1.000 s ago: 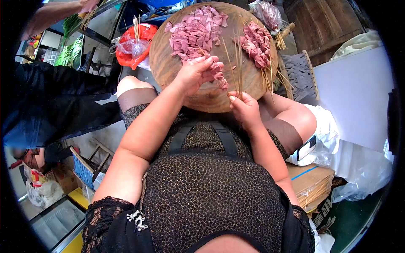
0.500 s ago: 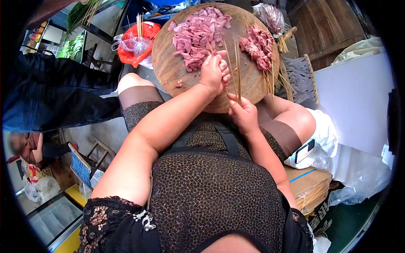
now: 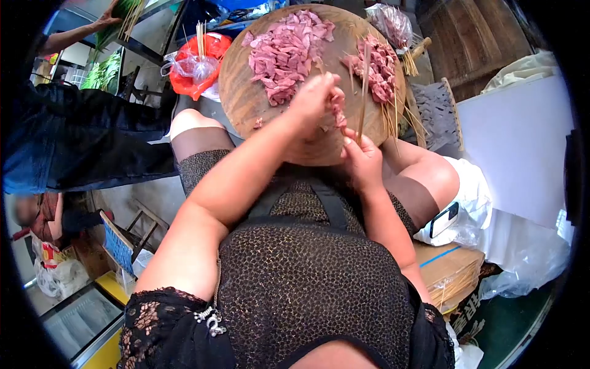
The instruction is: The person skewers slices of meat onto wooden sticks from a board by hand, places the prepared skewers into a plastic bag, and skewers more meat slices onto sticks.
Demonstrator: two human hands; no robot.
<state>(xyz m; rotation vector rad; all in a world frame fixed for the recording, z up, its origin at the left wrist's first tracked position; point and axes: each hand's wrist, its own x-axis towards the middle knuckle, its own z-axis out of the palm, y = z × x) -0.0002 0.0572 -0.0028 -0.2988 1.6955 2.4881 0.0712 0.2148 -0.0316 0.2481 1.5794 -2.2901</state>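
My right hand is closed around thin bamboo skewers that point up and away from me. Pink meat is threaded on one of them, just above my right fingers. At the top of that meat, my left hand is closed and slightly blurred, its fingertips on a piece of meat. Both hands are over the near part of a round wooden board. A heap of sliced raw meat lies beyond my left hand. Loaded meat skewers lie at the board's right, sticks toward me.
A red plastic bag with upright skewers stands left of the board. Bagged skewers are at the far right. A phone lies by my right knee, above a box of sticks. A person in dark trousers stands at left.
Meat now shows on the skewer between my hands. My left hand has opened from a fist toward a pinch, and my right hand has shifted slightly right. Another person's arm has appeared at upper left.
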